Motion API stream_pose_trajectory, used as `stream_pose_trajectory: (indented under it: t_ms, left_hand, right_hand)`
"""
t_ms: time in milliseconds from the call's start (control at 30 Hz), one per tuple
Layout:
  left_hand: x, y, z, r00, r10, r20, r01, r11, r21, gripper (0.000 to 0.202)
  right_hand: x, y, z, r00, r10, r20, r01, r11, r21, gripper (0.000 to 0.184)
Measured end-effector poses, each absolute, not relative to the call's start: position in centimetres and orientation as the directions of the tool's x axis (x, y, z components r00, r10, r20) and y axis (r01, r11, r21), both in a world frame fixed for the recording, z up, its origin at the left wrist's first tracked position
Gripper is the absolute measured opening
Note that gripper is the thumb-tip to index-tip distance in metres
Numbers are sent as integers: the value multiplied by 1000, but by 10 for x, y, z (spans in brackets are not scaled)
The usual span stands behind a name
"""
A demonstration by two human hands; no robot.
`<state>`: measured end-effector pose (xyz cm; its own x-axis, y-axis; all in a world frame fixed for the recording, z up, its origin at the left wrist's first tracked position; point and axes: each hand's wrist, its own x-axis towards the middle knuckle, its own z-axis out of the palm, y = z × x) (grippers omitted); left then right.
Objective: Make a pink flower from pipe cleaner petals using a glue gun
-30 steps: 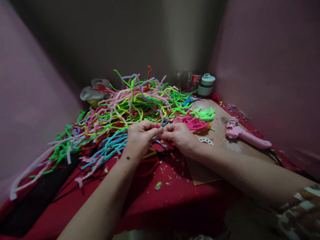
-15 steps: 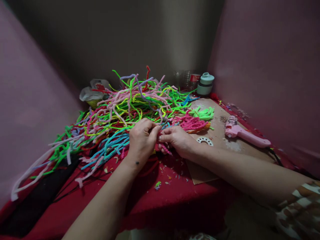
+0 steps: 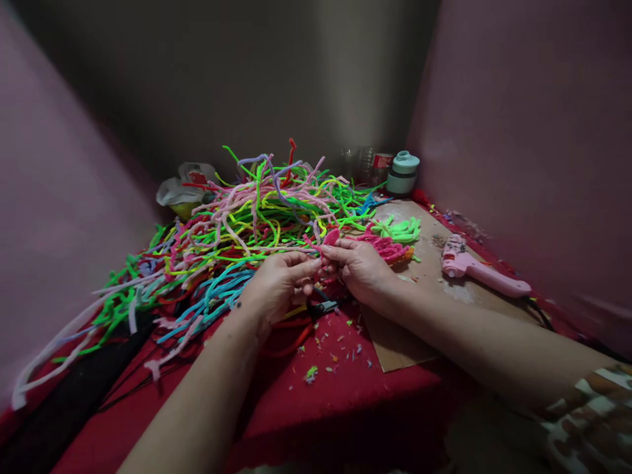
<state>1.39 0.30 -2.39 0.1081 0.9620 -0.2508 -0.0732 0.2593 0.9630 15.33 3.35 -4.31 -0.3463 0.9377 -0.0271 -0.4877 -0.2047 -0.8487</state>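
A bright pink pipe cleaner (image 3: 332, 237), bent into a loop at its upper end, stands up from the fingertips of my right hand (image 3: 364, 271). That hand pinches it between thumb and fingers. Close against it on the left, my left hand (image 3: 279, 284) is closed with thumb and forefinger at the lower part of the same pink piece. My fingers cover where the piece continues. Just below them on the red cloth (image 3: 345, 388) lies a small tool (image 3: 323, 307) with a dark and metallic end, partly hidden. Behind both hands rises a big heap of coloured pipe cleaners (image 3: 266, 204).
A pink hot glue gun (image 3: 481, 266) with a black cord lies on a cardboard sheet (image 3: 402, 342) at right. Bundles of green pipe cleaners (image 3: 399, 229) and pink ones lie beside it. A pale blue bottle (image 3: 403, 172) and a plastic bag (image 3: 180, 191) stand behind. Fuzz scraps dot the cloth.
My hands have turned and drawn slightly apart. The pink piece, pointing down below my fingers before, now shows its loop above my right fingertips. The dark tool has come into sight.
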Motion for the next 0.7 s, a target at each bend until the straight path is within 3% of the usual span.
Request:
stream_pose_trajectory:
  t_ms: [300, 400, 500, 600, 700]
  left_hand:
    - [26, -2, -27, 206, 925, -320, -33, 334, 942, 22]
    - [25, -1, -27, 185, 933, -308, 61, 302, 951, 22]
    - [20, 0, -21, 0, 997, -73, 294, 70, 953, 21]
    - [14, -2, -8, -234, 940, 248, 439, -125, 890, 19]
    - [12, -5, 1, -319, 902, 293, 407, -149, 901, 20]
  right_hand:
    - [154, 33, -45, -337, 941, -2, -364, -132, -922, 20]
    - [155, 34, -43, -323, 946, -21, -339, -137, -931, 17]
    - [156, 37, -43, -293, 956, -21, -349, -128, -928, 17]
    - [156, 41, -44, -285, 958, -5, -408, -126, -904, 15]
    - [155, 42, -45, -306, 952, -14, -440, -155, -884, 13]
